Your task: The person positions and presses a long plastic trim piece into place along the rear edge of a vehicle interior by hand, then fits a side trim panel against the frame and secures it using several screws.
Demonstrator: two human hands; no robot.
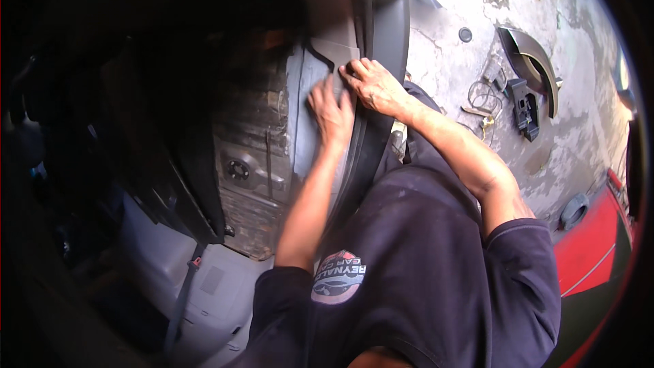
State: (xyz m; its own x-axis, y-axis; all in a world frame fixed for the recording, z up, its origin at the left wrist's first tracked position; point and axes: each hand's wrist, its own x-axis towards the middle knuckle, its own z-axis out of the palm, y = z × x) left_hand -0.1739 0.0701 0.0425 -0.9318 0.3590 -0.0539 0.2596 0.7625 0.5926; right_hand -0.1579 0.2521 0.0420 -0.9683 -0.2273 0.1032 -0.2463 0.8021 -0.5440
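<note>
Inside the doorway of a car, a grey sill trim panel (334, 46) runs along the door opening. My right hand (377, 88) has its fingers bent and closed over the outer edge of this panel, beside the dark door seal. Just left of it, my left hand (332, 114) lies over the same panel, fingers apart and slightly blurred, with nothing visible in them. A pale blue-grey strip (310, 82) borders the panel on its inner side. Further in, the bare metal car floor (255, 140) shows dirt and a round dark fitting (237, 169).
A grey car seat (218, 279) with a seat belt (182, 300) is at lower left. On the concrete floor at right lie a curved dark trim piece (531, 61), a black plastic bracket (524, 110), loose wires (485, 99) and a round cap (465, 34). A red panel (593, 252) stands at far right.
</note>
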